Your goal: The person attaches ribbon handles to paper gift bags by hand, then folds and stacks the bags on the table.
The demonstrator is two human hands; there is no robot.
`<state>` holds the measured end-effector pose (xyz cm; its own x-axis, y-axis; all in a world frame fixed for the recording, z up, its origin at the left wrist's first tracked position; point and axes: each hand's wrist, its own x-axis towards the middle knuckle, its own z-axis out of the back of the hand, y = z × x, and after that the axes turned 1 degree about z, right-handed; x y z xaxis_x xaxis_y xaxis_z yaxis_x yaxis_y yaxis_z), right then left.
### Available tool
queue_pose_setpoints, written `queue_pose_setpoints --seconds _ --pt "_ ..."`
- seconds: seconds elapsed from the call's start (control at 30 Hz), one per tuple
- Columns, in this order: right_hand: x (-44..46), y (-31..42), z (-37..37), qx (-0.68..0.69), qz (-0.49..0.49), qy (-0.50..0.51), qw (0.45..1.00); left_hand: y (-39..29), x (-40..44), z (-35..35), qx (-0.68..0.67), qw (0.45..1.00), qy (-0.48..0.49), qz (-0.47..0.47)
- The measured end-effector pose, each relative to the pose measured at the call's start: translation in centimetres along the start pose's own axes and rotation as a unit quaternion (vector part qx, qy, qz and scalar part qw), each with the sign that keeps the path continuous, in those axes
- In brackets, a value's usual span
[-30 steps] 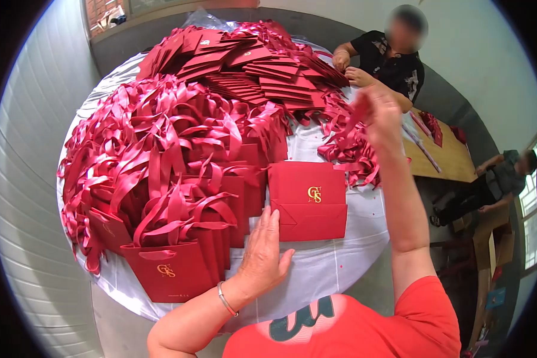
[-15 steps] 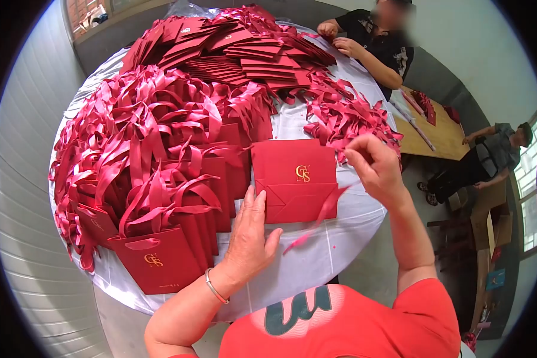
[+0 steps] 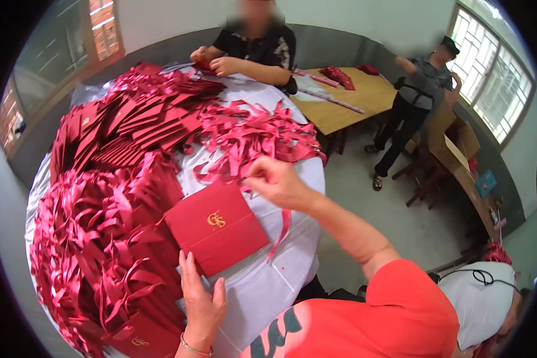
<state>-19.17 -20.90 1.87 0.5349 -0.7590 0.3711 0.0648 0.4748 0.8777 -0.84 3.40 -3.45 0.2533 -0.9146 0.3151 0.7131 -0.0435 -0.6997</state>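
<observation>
Hands of the wearer: two, both in view. One flat red bag (image 3: 215, 230) with a gold emblem lies between them on the white-clothed table (image 3: 255, 292), turned at a slant.

The left hand (image 3: 201, 304) is flat and open, its fingers extended and the thumb spread away; the fingertips are at the bag's near left edge. One bracelet (image 3: 196, 349) is on that wrist. The right hand (image 3: 280, 186) is just beyond the bag's far right edge, thumb and forefinger drawn together in a pinch — whether anything is between them cannot be told.

One single ribbon (image 3: 284, 230) runs down beside the bag's right edge, below the right wrist. Whether its upper end reaches the fingers cannot be told.

Other stock on the table: one heap of loose ribbons (image 3: 262, 134) beyond the right hand; one pile of flat bags (image 3: 131, 122) at the far left; one mass of ribbon-handled bags (image 3: 95, 238) to the left. Individual pieces in all three overlap too closely to count.

Other persons: three — one in black (image 3: 256, 51) across the table, one in grey (image 3: 423, 86) standing, one in white (image 3: 480, 298) at the lower right. One wooden table (image 3: 340, 107) stands behind.
</observation>
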Motion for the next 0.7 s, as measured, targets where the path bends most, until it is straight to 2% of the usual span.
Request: queue_pose_setpoints --seconds 0.1,0.13,0.2,0.33,0.7 --pt "1.2 -2.3 -2.0 -0.08 -0.007 -0.039 0.996 -0.4 0.1 0.2 0.0 1.0 -0.003 0.018" --pt "1.4 -1.3 -2.1 -0.182 0.039 -0.046 0.981 -0.4 0.1 0.2 0.001 1.0 0.0 0.013" --pt "1.2 -1.8 -2.6 -0.23 0.08 -0.049 0.969 -0.1 0.0 0.2 0.013 1.0 0.004 0.014" --pt "0.7 -3.6 -3.4 -0.146 0.108 -0.024 0.983 -0.2 0.0 0.3 0.011 1.0 0.006 0.008" --pt "0.3 -3.4 -2.8 -0.092 0.174 -0.015 0.98 -0.3 0.0 0.4 0.019 1.0 0.016 0.016"
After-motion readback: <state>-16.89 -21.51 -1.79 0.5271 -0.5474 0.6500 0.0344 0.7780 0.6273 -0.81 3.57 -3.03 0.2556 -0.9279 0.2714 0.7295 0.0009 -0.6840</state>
